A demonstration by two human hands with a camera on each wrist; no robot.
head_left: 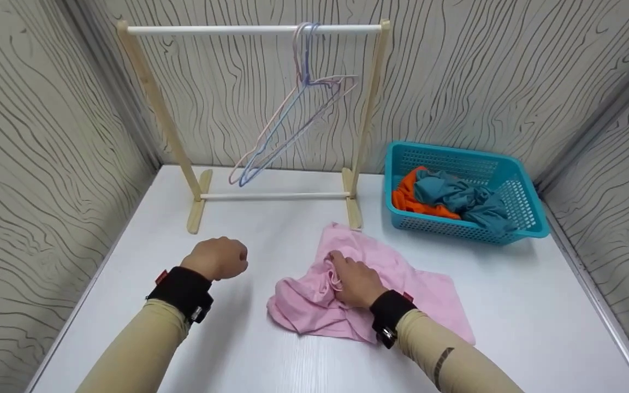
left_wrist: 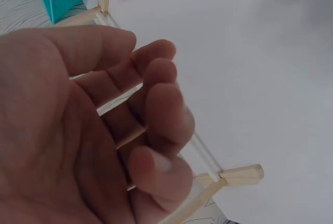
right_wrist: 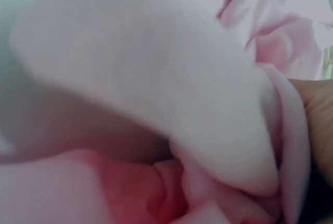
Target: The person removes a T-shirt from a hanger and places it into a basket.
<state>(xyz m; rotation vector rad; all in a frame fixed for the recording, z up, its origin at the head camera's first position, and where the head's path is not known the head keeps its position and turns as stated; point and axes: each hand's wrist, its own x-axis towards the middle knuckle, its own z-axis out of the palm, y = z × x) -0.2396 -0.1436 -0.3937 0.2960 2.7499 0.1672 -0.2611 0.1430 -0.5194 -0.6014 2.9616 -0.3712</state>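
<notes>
A rumpled pink garment (head_left: pixel 429 292) lies spread over the middle of the white table, bunched up toward its left end. My right hand (head_left: pixel 357 281) grips a gathered part of it, fingers curled into the folds. In the right wrist view, close folds of the pink garment (right_wrist: pixel 156 63) fill most of the picture and hide the fingertips. To the left, my left hand (head_left: pixel 217 257) hovers over the table, holding nothing. Its fingers (left_wrist: pixel 169 112) are loosely curled with a gap to the thumb, as the left wrist view shows.
Behind the hands stands a wooden rack (head_left: pixel 156 98) with a white rod (head_left: pixel 211 30). Pink and blue hangers (head_left: pixel 271 134) hang toward its right side. At the back right, a teal basket (head_left: pixel 535 218) holds an orange cloth (head_left: pixel 407 196) and a grey-teal cloth (head_left: pixel 456 194). Patterned walls enclose the table.
</notes>
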